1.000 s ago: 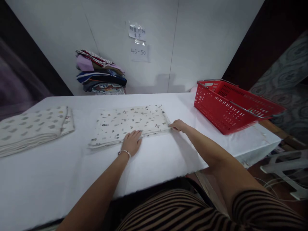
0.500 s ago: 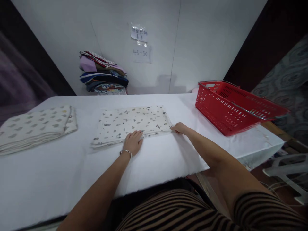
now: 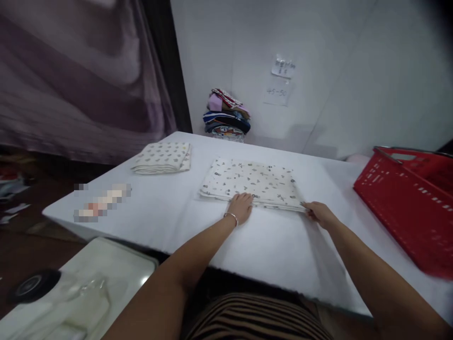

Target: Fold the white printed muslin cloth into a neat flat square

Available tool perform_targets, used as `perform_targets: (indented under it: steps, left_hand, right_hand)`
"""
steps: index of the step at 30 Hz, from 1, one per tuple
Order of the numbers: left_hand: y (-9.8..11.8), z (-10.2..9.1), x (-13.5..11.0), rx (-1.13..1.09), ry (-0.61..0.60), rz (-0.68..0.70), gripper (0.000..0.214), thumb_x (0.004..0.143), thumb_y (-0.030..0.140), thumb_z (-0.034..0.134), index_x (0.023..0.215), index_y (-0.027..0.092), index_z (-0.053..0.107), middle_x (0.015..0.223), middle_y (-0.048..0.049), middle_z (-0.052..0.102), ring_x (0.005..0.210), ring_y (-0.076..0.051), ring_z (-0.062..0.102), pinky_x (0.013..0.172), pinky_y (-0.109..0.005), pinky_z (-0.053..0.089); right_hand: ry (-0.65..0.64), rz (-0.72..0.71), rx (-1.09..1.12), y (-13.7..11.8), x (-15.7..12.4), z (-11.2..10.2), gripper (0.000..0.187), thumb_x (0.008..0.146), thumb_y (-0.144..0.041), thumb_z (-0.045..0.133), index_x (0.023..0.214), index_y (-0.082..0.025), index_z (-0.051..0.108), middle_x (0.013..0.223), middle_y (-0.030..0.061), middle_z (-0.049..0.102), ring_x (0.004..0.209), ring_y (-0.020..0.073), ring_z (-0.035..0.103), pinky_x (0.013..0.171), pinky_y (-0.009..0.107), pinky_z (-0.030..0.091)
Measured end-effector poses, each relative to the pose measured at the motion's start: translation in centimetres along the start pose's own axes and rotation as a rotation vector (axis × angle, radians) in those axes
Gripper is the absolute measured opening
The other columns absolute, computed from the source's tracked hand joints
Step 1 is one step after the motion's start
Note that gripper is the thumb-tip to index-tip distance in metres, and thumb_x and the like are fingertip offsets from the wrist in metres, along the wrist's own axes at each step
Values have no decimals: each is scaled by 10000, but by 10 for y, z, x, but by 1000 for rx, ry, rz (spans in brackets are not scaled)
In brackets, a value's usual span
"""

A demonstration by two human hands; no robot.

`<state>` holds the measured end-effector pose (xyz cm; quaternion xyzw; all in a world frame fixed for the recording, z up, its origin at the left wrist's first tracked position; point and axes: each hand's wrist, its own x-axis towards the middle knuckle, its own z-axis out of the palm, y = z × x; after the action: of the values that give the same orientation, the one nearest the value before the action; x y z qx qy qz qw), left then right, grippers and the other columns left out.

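Note:
A white cloth with small grey prints lies folded flat in layers on the white table. My left hand, a bracelet at its wrist, rests with outstretched fingers on the cloth's near edge. At the near right corner, my right hand pinches the cloth's edge between thumb and fingers. To the left sits a second folded cloth, cream with grey heart-like spots.
The red plastic basket stands on the table at right. A stack of folded fabrics is against the back wall, left of paper signs. A pixelated patch covers something on the left. A whitish surface is at lower left.
The view has swung left, so everything sits further right and more of the table's left end shows. Both hands keep their places on the printed cloth.

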<state>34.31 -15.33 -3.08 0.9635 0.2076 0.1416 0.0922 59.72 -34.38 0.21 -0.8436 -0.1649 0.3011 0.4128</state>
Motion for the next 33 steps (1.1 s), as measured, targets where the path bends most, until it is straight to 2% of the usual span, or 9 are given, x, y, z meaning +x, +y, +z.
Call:
perform_targets:
  steps: [5,11,16,18,20,23,25,28,33]
  left_hand:
    - [21,0,-16,-9,-13,185,353,847,167,392,1185,205,487,1270,-54,537,1202,-185,420,993,-376,308]
    - [28,-6,-35,-29,-8,190,362,859,201,405,1215,204,471,1261,-67,539,1211,-193,414,1014,-398,278]
    - [15,-16,-70,-93,43,135,369,862,209,405,1217,217,503,1308,-63,522,1247,-203,394,1073,-454,216]
    - [6,-23,-89,-158,139,72,346,859,194,405,1177,220,541,1261,-61,560,1212,-196,431,1061,-438,261]
    - [-6,-30,-104,-239,285,-98,307,852,196,413,1111,210,576,1175,-69,603,1139,-193,490,1011,-406,345]
    - [-25,-38,-117,-448,441,-531,238,833,263,459,1025,199,585,1014,-56,640,879,-161,597,808,-320,480]
    - [-34,-41,-118,-620,416,-762,228,810,348,508,963,199,589,897,-26,648,688,-129,596,648,-266,489]
    - [-40,-46,-111,-753,308,-869,260,770,430,557,857,190,605,793,-3,641,571,-107,572,545,-232,446]
    - [-44,-51,-99,-698,239,-931,225,771,389,564,844,181,606,768,0,647,469,-84,532,533,-232,417]
  right_hand:
    - [147,-80,55,36,6,-35,212,609,-352,655,605,-203,504,449,-23,470,398,108,424,374,239,338]
    - [314,-128,-429,62,10,-53,193,652,-391,595,707,-208,580,572,49,623,522,207,575,456,301,420]
    - [350,-239,-799,45,8,-48,344,706,-361,551,984,-172,623,929,145,677,790,283,636,668,386,487]
    - [381,-437,-829,30,-3,-30,369,751,-343,494,1049,-160,612,1087,163,632,938,298,602,782,416,467]
    - [302,-613,-690,11,-19,3,336,805,-347,427,1016,-167,617,1097,134,627,957,261,592,825,388,458]
    - [-27,-828,-470,-20,-49,74,264,847,-368,439,919,-196,626,990,78,654,921,207,592,820,321,462]
    - [-194,-971,-415,-41,-66,123,231,867,-351,449,880,-210,632,956,63,656,917,199,586,824,316,451]
    - [-291,-1170,-374,-68,-83,186,198,888,-315,471,904,-206,635,943,65,648,923,194,566,840,319,426]
    - [-310,-1215,-597,-91,-86,238,174,870,-317,536,931,-197,646,912,61,611,892,192,529,787,300,395]
